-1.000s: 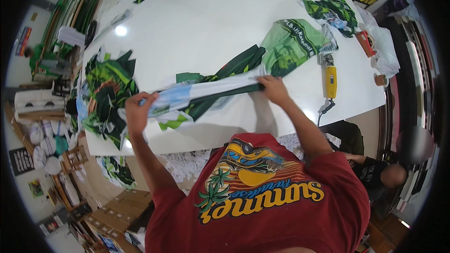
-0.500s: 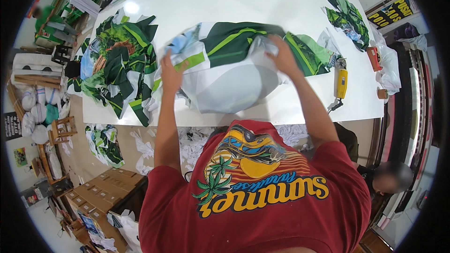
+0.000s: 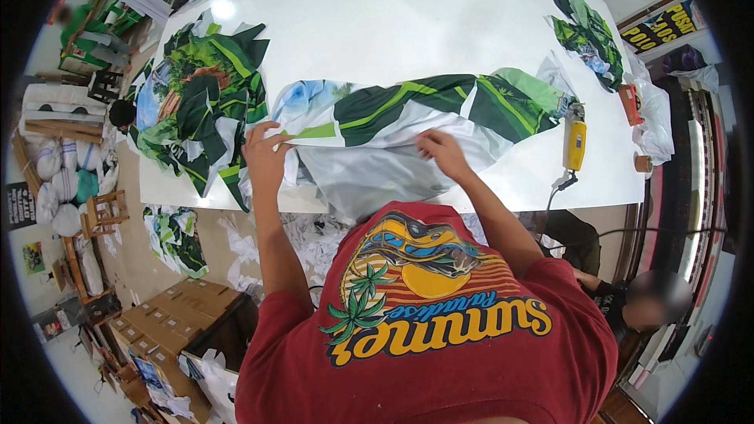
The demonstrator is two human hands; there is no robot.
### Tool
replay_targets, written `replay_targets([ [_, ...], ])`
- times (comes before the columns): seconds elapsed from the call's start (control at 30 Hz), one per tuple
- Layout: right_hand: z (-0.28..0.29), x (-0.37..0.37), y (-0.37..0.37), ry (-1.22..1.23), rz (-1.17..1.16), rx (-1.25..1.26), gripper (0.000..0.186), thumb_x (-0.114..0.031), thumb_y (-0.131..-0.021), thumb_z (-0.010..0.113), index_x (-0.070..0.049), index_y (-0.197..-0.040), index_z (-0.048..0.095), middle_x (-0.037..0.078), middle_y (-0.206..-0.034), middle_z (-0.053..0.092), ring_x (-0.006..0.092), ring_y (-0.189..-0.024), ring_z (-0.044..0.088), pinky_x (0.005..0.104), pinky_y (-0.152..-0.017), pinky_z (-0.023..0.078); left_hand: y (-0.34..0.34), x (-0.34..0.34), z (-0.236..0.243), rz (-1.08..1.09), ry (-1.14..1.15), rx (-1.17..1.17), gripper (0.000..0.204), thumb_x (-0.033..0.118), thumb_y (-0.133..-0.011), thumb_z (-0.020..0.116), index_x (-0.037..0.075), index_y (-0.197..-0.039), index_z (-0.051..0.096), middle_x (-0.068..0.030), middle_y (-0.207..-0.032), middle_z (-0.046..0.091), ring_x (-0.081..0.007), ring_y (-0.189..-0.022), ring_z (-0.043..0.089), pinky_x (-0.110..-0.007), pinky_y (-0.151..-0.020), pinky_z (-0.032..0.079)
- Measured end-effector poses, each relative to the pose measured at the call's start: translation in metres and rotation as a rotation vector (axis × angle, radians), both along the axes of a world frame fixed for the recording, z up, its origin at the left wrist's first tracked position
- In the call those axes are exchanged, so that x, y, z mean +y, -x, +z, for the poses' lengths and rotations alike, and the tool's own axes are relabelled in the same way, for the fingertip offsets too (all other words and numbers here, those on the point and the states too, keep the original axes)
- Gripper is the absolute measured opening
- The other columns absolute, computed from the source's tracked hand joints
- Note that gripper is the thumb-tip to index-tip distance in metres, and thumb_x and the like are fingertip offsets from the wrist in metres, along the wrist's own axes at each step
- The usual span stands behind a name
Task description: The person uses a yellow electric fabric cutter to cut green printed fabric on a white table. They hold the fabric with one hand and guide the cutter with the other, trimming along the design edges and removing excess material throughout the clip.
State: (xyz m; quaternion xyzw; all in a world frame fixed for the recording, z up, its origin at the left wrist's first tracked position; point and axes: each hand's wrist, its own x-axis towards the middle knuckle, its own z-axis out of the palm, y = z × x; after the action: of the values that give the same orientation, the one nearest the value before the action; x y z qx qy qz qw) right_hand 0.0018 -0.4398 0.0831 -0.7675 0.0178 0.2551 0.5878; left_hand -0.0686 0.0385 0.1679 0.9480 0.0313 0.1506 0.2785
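Note:
A printed fabric piece (image 3: 393,114) in dark green, lime, white and pale blue lies wrinkled across the white table, its plain whitish part (image 3: 369,177) hanging toward me over the near edge. My left hand (image 3: 265,149) pinches its left edge, thumb and fingers closed at the lime strip. Around the middle of the piece, my right hand (image 3: 446,153) has its fingers curled together on the pale cloth. Just left of my left hand is a large heap of similar green printed fabric (image 3: 204,102). A yellow handheld power tool (image 3: 576,145) lies by the fabric's right end.
The white table (image 3: 408,16) carries another green fabric bundle (image 3: 587,41) at far right, near a red tape dispenser (image 3: 630,104) and a tape roll (image 3: 644,163). Pale scraps and cardboard boxes (image 3: 173,314) are on the floor side. A person (image 3: 620,298) is low at right.
The lifted, billowing fabric has come down flatter, and its far edge has moved toward me. Both hands have moved nearer me, the right one also leftward.

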Motion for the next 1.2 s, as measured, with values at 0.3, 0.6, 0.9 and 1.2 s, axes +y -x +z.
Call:
replay_targets([
  [0.3,0.065,0.016,-0.042,-1.298,-0.452,0.409,0.065,-0.066,-0.124,0.07,-0.013,-0.16,0.079,0.011,-0.155,0.085,0.0339,-0.138,0.082,0.0525,-0.115,0.068,0.083,-0.001,0.211,0.006,0.834,-0.305,0.021,0.009,-0.128,0.065,0.01,-0.148,0.068,-0.0207,-0.16,0.076,-0.0279,-0.113,0.089,-0.032,-0.064,0.072],
  [0.6,0.1,-0.345,-0.236,-0.905,-1.009,-0.196,0.038,-0.026,-0.124,0.071,-0.006,-0.155,0.079,0.016,-0.153,0.084,0.038,-0.143,0.079,0.0611,-0.128,0.062,-0.126,0.078,0.173,0.45,0.707,-0.428,0.029,0.027,-0.131,0.071,0.004,-0.148,0.072,-0.0205,-0.17,0.071,-0.0361,-0.152,0.072,-0.047,-0.121,0.066],
  [0.9,0.409,-0.501,-0.48,-0.967,-0.544,-0.531,0.067,-0.043,-0.136,0.054,-0.008,-0.192,0.041,0.017,-0.201,0.044,0.048,-0.186,0.037,0.0834,-0.152,0.029,-0.346,0.147,0.354,0.375,0.167,-0.963,0.042,0.037,-0.125,0.081,-0.001,-0.143,0.084,-0.0244,-0.137,0.087,-0.0401,-0.128,0.079,-0.05,-0.122,0.057],
  [1.2,0.459,-0.64,-0.423,-0.424,-0.486,-0.308,0.049,-0.036,-0.128,0.079,-0.003,-0.164,0.076,0.017,-0.154,0.081,0.0224,-0.142,0.079,0.0431,-0.118,0.073,-0.106,-0.016,0.38,0.426,0.199,-0.729,0.055,0.042,-0.129,0.076,-0.002,-0.162,0.081,-0.0166,-0.153,0.082,-0.0268,-0.139,0.075,-0.041,-0.126,0.056],
])
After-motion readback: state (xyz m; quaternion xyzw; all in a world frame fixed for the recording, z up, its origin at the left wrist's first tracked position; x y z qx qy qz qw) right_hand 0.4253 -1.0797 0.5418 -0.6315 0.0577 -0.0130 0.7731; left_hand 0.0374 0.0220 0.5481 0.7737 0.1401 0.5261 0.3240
